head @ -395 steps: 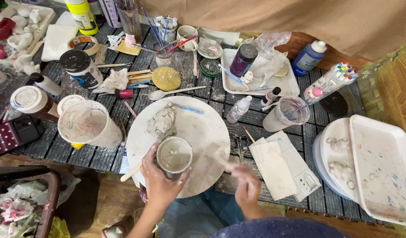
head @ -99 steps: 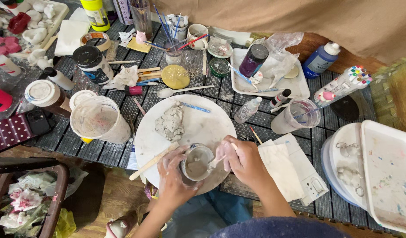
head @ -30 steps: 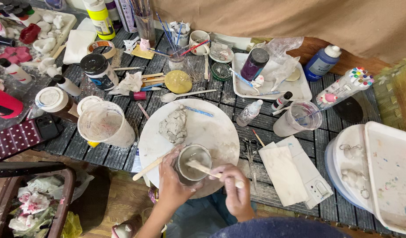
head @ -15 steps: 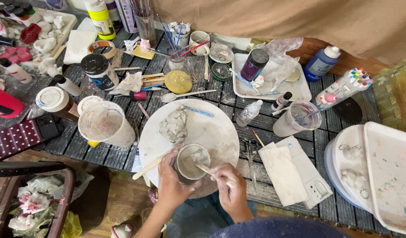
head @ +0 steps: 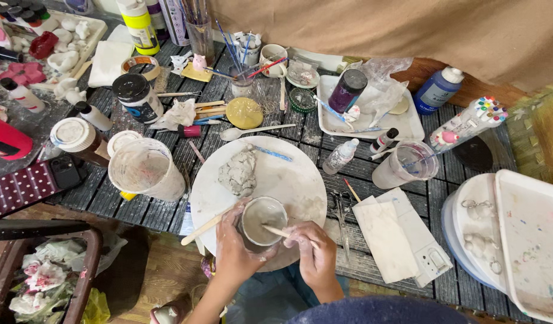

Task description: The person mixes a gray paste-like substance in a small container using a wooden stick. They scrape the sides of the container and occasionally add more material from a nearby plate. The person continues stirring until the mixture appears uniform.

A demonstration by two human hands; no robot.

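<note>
Left hand (head: 235, 252) grips a small cup (head: 262, 221) while right hand (head: 313, 249) holds, seemingly, a wooden stick (head: 276, 231) in it.

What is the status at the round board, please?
Left hand grips small cup. Right hand holds wooden stick in its grey mix. Clay lump close behind on round board.

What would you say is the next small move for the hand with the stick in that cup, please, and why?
Probably another stirring sweep around the cup's inner wall. The right hand holds a thin wooden stick with its tip down in the pale grey mix, while the left hand grips the cup on the round white board. Grey smears coat the wall, so scraping them in seems sensible.
</note>
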